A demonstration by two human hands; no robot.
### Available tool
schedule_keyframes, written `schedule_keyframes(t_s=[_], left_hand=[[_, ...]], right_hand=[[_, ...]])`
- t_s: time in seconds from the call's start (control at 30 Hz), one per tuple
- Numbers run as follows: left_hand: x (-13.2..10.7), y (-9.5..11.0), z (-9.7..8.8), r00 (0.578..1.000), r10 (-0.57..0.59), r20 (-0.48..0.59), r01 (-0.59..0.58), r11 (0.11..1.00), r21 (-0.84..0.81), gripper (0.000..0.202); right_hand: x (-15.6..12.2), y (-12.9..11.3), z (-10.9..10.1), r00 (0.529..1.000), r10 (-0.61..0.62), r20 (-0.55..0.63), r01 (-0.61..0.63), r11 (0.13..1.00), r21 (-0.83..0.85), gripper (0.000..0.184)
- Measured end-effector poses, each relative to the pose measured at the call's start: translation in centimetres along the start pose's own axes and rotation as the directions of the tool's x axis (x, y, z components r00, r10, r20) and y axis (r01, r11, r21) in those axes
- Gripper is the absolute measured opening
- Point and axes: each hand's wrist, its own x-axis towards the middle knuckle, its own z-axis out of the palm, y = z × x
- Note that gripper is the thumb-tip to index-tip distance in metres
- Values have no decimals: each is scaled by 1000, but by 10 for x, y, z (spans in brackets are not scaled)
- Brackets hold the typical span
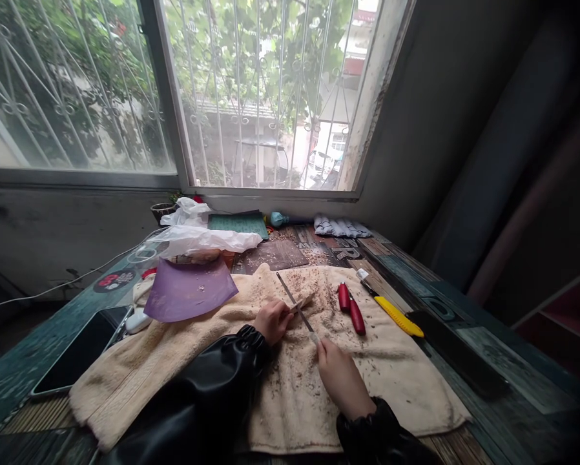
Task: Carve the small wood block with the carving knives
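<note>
My left hand (272,321) is closed, pinching a small pointed piece of wood (303,302) over the beige towel (387,381). Wrapped round the handle end of a thin metal file (290,294) is my right hand (341,374). The file slants up to the left and crosses the wood piece; whether they touch is hard to tell. Wood shavings are scattered on the towel around both hands. To the right lie two red-handled tools (356,316) and a yellow-handled tool (397,315).
A purple sheet (190,290) lies on the towel's left side, near a tablet (79,349). Farther back are white plastic bags (203,240), a green mat (239,225) and a grey padded bundle (341,227). A dark flat strip (457,355) rests at right.
</note>
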Motion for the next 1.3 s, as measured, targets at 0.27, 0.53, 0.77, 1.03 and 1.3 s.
schedule_keyframes(t_s=[0.27, 0.53, 0.77, 1.03, 1.3], left_hand=[[1, 1, 0, 999, -37, -31, 39, 998, 43, 8], [1, 2, 0, 1000, -11, -24, 12, 999, 50, 7], [-1, 10, 0, 995, 91, 43, -90, 996, -23, 6], [0, 8, 3, 998, -63, -30, 63, 998, 11, 7], [0, 7, -1, 996, 69, 53, -67, 997, -42, 6]], right_hand=[[32, -24, 2, 1000, 1, -21, -1, 1000, -2, 34], [-4, 3, 0, 1000, 2, 8, -2, 1000, 7, 31], [33, -20, 0, 999, 27, -20, -27, 1000, -13, 34], [9, -7, -1, 1000, 11, 14, -11, 1000, -10, 31], [24, -17, -3, 999, 34, -3, -35, 999, -16, 34]])
